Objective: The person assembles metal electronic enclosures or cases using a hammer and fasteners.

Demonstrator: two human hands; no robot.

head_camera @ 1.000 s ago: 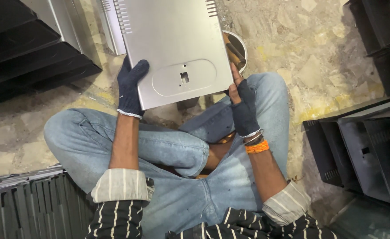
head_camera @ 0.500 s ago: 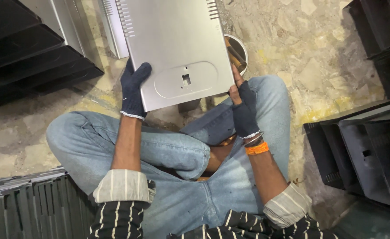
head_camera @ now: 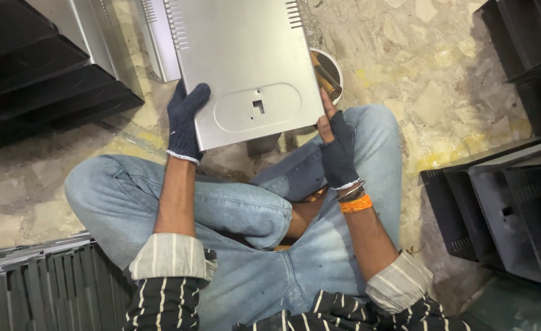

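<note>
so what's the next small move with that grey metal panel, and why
Probably lower the flat grey metal panel toward the lap or floor. The gloved left hand and the gloved right hand grip only its near corners, so most of the sheet hangs unsupported over the round metal bowl of tools, with a second vented panel close alongside.

the grey metal panel (head_camera: 246,67) is a flat, matt silver sheet, roughly rectangular, held face up and slightly tilted above the crossed legs. near its lower edge sits a pressed oval outline with a small square hole and a tiny slot inside it. rows of narrow vent slits run along the left side and at the upper right corner. the gloved left hand (head_camera: 184,122) grips its lower left corner, and the gloved right hand (head_camera: 337,150) holds the lower right edge. its top runs out of view.
</note>
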